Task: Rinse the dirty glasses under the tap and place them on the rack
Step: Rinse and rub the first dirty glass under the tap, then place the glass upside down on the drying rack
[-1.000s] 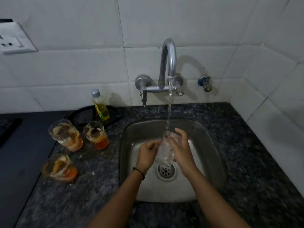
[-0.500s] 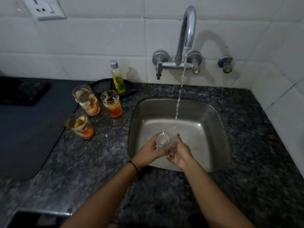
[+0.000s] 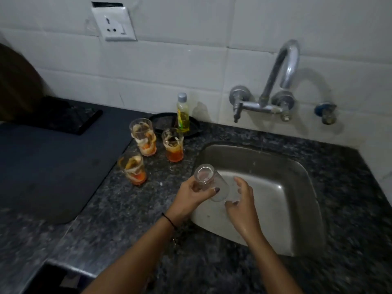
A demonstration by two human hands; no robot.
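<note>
On my head feed, the left hand [image 3: 192, 195] has its fingers and thumb curled round the clear glass [image 3: 210, 181]. It holds the glass tilted over the left rim of the sink [image 3: 275, 170], one round end raised toward the camera. The right hand [image 3: 241, 205] sits just beside the glass's lower end with its fingers loosely spread and wet. I cannot tell whether they touch the glass. A thin dark band [image 3: 168, 220] circles the left wrist.

Left of the sink, three tumblers stand upright on the speckled grey stone desk [image 3: 127, 209]. They are the far dirty glass [image 3: 144, 143], the middle dirty glass [image 3: 174, 145] and the near dirty glass [image 3: 133, 167]. All three are ribbed and clear, smeared pale inside, with orange residue at the bottom. They stand close together but apart from the left hand.

Behind them a slim bottle [image 3: 182, 114] of yellow liquid with a grey cap stands on a round black tray [image 3: 161, 124]. Further left lies a smooth dark mat [image 3: 53, 166] with a rounded corner.

The sink is dull brushed steel, square with soft corners. A curved chrome tap [image 3: 284, 66] is mounted on the white tiled wall above it, with a small blue valve [image 3: 325, 111] to its right. A white socket plate [image 3: 114, 23] hangs crooked higher up.
</note>
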